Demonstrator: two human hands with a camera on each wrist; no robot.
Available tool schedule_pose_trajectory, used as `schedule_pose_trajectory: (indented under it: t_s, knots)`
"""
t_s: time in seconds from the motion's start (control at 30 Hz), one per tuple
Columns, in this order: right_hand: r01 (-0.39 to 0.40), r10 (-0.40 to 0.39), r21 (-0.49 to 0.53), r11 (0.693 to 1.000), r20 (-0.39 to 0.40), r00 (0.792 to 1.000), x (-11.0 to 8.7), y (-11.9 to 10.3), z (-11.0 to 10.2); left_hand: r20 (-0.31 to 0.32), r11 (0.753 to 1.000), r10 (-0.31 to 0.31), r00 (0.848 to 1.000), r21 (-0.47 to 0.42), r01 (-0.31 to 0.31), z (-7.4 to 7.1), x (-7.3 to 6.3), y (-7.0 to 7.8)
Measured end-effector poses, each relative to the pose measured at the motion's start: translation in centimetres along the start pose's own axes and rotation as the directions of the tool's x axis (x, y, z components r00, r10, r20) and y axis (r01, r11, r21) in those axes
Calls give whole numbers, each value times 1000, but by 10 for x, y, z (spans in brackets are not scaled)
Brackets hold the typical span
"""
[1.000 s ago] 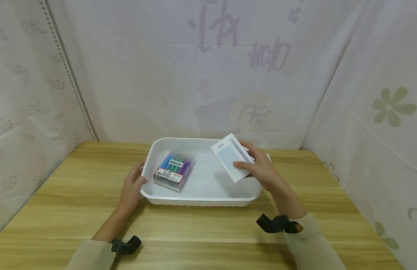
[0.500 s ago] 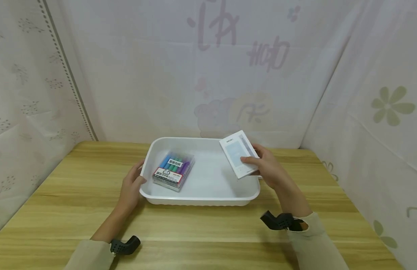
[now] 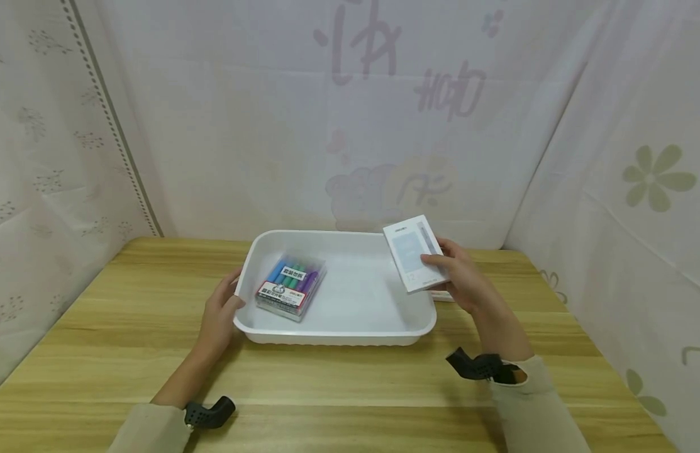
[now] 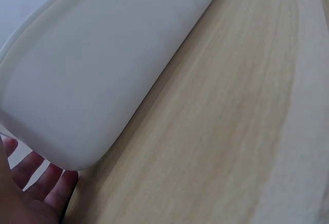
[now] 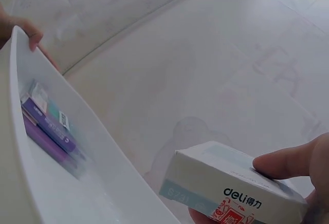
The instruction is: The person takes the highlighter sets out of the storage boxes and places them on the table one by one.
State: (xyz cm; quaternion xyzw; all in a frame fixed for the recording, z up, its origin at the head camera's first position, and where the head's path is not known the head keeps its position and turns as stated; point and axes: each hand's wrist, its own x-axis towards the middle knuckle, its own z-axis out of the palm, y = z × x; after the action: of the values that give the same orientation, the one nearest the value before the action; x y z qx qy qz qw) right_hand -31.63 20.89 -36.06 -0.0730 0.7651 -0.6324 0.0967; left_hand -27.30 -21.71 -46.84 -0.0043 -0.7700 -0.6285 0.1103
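Note:
A white plastic tray (image 3: pixel 358 289) stands on the table, with a clear pack of colored markers (image 3: pixel 291 288) lying tilted in its left half. My left hand (image 3: pixel 218 314) grips the tray's left end, thumb at the rim and fingers along the outside wall. My right hand (image 3: pixel 467 277) holds a small white deli carton (image 3: pixel 407 257) above the tray's right end, thumb on its printed top face. In the right wrist view the carton (image 5: pixel 231 183) shows its logo side, and its underside is hidden.
The wooden table (image 3: pixel 338 384) extends around the tray. Partly hidden under my right hand, a flat white thing (image 3: pixel 442 296) lies just right of the tray. Patterned white cloth (image 3: pixel 259 126) hangs behind and at both sides.
My right hand has moved the carton right and slightly up, turning it a little more upright. More of the white thing beside the tray shows. My left hand stays on the tray.

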Motion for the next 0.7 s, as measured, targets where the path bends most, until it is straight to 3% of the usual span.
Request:
schedule_pose_trajectory:
  t_s: [0.27, 0.7]
  knots:
    - [-13, 13, 21, 1000, 2, 1000, -2, 3, -12, -4, 1000, 11, 1000, -20, -11, 1, 0, 0]
    - [-10, 21, 114, 993, -89, 996, -3, 8, -38, -2, 1000, -7, 1000, -2, 7, 0, 1, 0]
